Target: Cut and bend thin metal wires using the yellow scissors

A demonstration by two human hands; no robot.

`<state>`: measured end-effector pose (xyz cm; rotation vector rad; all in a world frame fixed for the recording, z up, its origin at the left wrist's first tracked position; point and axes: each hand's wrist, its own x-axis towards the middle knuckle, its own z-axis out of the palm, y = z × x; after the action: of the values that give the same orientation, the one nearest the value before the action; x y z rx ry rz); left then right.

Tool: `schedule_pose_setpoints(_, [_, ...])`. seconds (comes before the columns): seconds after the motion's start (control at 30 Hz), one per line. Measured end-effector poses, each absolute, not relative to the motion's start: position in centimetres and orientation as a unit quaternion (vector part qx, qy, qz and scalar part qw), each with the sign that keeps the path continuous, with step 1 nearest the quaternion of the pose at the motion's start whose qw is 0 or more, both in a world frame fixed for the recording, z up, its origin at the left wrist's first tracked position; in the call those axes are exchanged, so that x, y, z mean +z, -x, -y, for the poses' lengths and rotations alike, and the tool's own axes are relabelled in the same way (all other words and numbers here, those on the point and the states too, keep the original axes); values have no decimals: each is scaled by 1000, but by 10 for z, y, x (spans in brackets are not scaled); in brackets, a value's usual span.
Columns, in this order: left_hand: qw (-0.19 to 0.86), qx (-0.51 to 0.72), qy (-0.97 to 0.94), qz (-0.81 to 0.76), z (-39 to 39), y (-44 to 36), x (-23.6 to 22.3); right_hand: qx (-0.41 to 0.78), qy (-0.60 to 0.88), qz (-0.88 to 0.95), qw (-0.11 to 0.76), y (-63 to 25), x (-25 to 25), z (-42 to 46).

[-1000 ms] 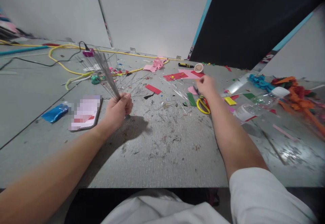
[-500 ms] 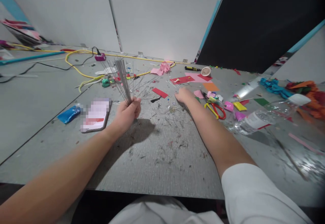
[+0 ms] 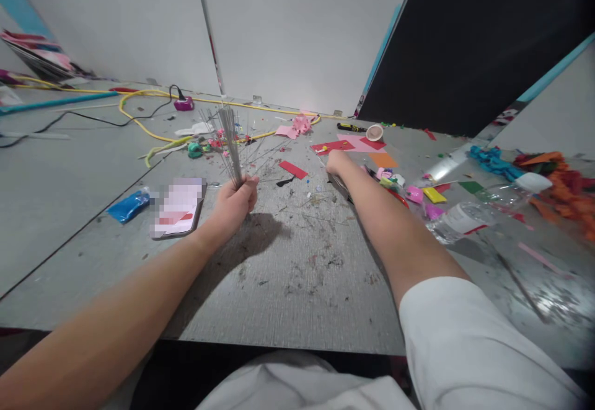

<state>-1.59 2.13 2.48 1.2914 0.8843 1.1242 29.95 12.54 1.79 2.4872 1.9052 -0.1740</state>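
Note:
A bundle of thin grey wires [image 3: 231, 143] stands upright in my left hand [image 3: 237, 201], whose fingers are wrapped round its lower end. The wire tips fan out at the top. Farther forward and to the right, my right hand [image 3: 338, 165] is low at the tabletop, curled, beside the red paper pieces [image 3: 332, 147]. Its fingertips are hidden behind the hand, so what it grips cannot be made out. A red paper strip [image 3: 293, 169] lies between the two hands, with a black scrap [image 3: 284, 182] near it.
A phone [image 3: 179, 207] and a blue packet [image 3: 129, 205] lie left of my left hand. To the right are a lying plastic bottle [image 3: 465, 219], colourful clay packets [image 3: 433, 195] and orange crepe paper [image 3: 564, 190]. A yellow cable [image 3: 139, 129] runs along the back.
My right hand has moved slightly forward, and its forearm now covers most of the scissors. My left hand keeps the wire bundle in nearly the same place.

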Motion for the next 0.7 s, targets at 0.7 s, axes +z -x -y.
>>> schedule_pose_setpoints(0.7, [562,461,-564,-391,-21,19,24,-193,-767,-596,-141,-373,31,-98])
